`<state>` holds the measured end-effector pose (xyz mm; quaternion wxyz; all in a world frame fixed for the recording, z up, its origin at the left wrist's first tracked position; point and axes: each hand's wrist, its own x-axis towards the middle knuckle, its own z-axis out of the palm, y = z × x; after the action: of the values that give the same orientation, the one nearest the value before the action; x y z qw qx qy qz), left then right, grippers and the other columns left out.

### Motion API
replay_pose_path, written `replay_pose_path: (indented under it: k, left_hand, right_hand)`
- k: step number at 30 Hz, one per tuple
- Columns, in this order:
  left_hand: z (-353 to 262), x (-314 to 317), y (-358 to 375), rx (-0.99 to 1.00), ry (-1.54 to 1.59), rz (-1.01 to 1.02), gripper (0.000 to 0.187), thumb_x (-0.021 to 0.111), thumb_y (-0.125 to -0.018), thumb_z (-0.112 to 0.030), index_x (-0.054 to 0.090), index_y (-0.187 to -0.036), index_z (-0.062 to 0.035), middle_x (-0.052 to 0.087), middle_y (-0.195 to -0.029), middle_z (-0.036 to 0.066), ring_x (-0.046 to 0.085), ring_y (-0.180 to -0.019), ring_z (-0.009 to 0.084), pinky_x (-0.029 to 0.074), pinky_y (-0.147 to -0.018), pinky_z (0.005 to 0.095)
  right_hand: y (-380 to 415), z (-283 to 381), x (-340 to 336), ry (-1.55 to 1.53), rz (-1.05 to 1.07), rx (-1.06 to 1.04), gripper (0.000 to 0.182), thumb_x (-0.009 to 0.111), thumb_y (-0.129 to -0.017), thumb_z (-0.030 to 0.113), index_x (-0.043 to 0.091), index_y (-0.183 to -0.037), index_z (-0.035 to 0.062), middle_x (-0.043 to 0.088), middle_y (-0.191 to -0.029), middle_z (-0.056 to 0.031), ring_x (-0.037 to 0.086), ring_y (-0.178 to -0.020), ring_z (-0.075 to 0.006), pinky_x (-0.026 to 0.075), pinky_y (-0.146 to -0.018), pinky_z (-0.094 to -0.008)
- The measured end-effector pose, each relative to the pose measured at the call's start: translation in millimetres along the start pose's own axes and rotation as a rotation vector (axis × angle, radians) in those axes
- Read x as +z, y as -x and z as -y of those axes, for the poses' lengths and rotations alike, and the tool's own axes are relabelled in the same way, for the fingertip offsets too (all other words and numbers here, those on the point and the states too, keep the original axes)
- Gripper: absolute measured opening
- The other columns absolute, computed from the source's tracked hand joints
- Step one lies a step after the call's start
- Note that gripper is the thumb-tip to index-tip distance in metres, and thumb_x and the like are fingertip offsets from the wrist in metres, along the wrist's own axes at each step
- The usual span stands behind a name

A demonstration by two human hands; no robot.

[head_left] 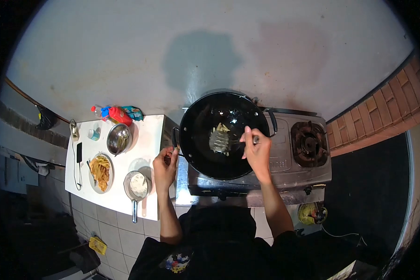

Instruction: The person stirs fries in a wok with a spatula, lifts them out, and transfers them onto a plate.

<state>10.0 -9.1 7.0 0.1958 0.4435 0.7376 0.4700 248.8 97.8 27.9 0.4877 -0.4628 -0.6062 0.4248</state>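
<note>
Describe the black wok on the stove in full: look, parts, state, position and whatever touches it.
The wok is round, deep and black, seemingly dark metal, with loop handles on two opposite sides. It sits upright on the left burner of a steel stove. The left hand grips its near-left handle. The right hand holds a slotted skimmer inside it, carrying pale food strips. Whether it holds oil is unclear.

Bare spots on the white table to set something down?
White table: bare at the right strip, between bowl and stove, and at the front-left corner below the plate. Crowded along the back with packets, and mid-table around the pan.
</note>
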Motion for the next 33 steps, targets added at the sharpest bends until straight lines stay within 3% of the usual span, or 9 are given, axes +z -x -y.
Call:
replay_pose_path:
  k: [6, 14, 20, 23, 25, 33]
  left_hand:
    - [-1.9, -0.8, -0.2, -0.007, 0.005, 0.002, 0.025, 0.064, -0.091, -0.02, 0.064, -0.094, 0.0044, 0.05, -0.06, 0.0, 0.042, -0.053, 0.0066, 0.034, -0.05, 0.0229]
    - [2.2, 0.2, -2.5, 0.004, 0.032, 0.011, 0.023, 0.064, -0.091, -0.018, 0.064, -0.094, 0.0041, 0.05, -0.061, 0.0, 0.042, -0.053, 0.0064, 0.034, -0.049, 0.0225]
    - [5.0, 0.3, -3.7, 0.018, 0.02, 0.006, 0.021, 0.064, -0.09, -0.017, 0.064, -0.094, 0.0039, 0.051, -0.061, 0.0, 0.041, -0.053, 0.0064, 0.033, -0.049, 0.0226]
    - [2.3, -0.7, -3.6, 0.022, 0.005, 0.012, 0.021, 0.064, -0.091, -0.017, 0.064, -0.093, 0.0038, 0.05, -0.061, 0.0, 0.041, -0.053, 0.0064, 0.033, -0.049, 0.0228]
    - [1.6, -0.3, -4.7, 0.017, -0.004, 0.018, 0.021, 0.064, -0.091, -0.018, 0.064, -0.092, 0.0038, 0.051, -0.061, 0.0, 0.041, -0.053, 0.0065, 0.033, -0.049, 0.0229]
    - [-1.8, -0.1, -4.8, -0.002, 0.041, 0.019, 0.022, 0.064, -0.091, -0.019, 0.064, -0.089, 0.003, 0.05, -0.06, -0.001, 0.04, -0.054, 0.0055, 0.031, -0.049, 0.0223]
  right_hand:
    - [-0.2, 1.5, -20.9, -0.187, -0.197, 0.134, 0.043, 0.051, -0.098, 0.026, 0.057, -0.069, -0.0047, 0.057, -0.061, -0.0072, 0.048, -0.035, -0.0089, 0.039, -0.031, -0.0249]
    - [23.9, -18.8, -2.6, -0.152, -0.245, 0.14, 0.042, 0.047, -0.1, 0.025, 0.056, -0.072, -0.005, 0.059, -0.062, -0.0073, 0.049, -0.036, -0.009, 0.037, -0.031, -0.025]
    - [24.2, -33.2, -2.5, -0.016, -0.334, 0.058, 0.041, 0.047, -0.1, 0.019, 0.054, -0.065, -0.0017, 0.057, -0.058, -0.0048, 0.043, -0.044, -0.0068, 0.032, -0.044, -0.0258]
    - [23.3, -27.1, -2.0, 0.015, -0.295, 0.083, 0.039, 0.049, -0.099, 0.016, 0.053, -0.064, -0.0005, 0.056, -0.056, -0.0038, 0.041, -0.048, -0.0064, 0.032, -0.048, -0.0258]
    - [21.7, -23.7, -0.6, 0.047, -0.286, -0.079, 0.037, 0.052, -0.097, 0.014, 0.052, -0.063, -0.0007, 0.054, -0.055, -0.0033, 0.041, -0.049, -0.0053, 0.031, -0.047, -0.025]
    - [16.1, -21.2, 0.9, 0.084, -0.179, -0.035, 0.031, 0.063, -0.091, 0.013, 0.052, -0.065, 0.0009, 0.05, -0.052, -0.0005, 0.04, -0.048, -0.0029, 0.029, -0.044, -0.0241]
